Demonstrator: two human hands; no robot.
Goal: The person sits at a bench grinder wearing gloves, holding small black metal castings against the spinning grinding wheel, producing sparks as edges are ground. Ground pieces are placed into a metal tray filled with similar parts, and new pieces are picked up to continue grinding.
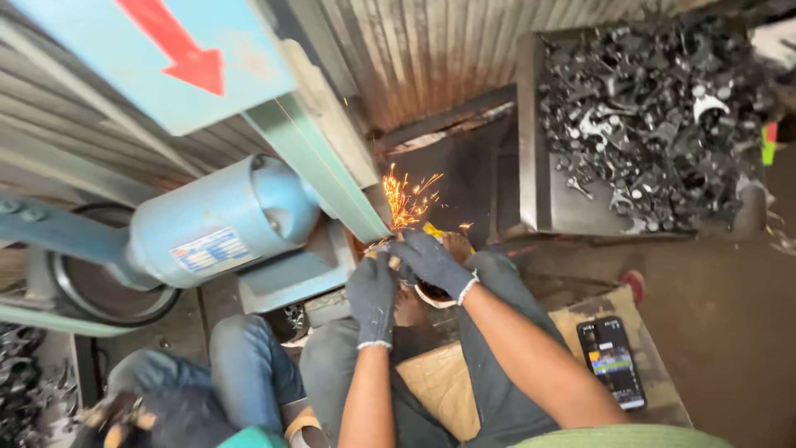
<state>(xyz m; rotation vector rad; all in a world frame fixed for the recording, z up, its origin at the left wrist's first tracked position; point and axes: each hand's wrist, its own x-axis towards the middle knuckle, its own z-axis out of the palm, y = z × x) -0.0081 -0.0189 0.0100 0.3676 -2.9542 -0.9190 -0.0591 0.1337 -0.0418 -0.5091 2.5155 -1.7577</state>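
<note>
Both hands wear dark grey knitted gloves with white cuffs. The left hand [372, 297] and the right hand [431, 264] sit close together, fingers curled and clamped on a small metal workpiece [390, 251] that is mostly hidden between them; its shape cannot be told. They press it up against the lower end of the slanted pale green grinding belt [319, 158], and a spray of orange sparks [406, 199] flies up from the point of contact, just above the fingertips.

Left of the hands, the light blue cylindrical motor [220, 220] sits on the machine's frame, with a dark round wheel [104, 290] beyond it. Over it hangs a pale blue guard panel with a red arrow [170, 54].

Well to the right, a dark metal tray [531, 149] is heaped with small black and silvery metal parts [655, 116].

Below the right forearm, a black smartphone with a lit screen [612, 361] lies on a sheet of brown cardboard [448, 386]. The person's grey-trousered knees frame the hands.
</note>
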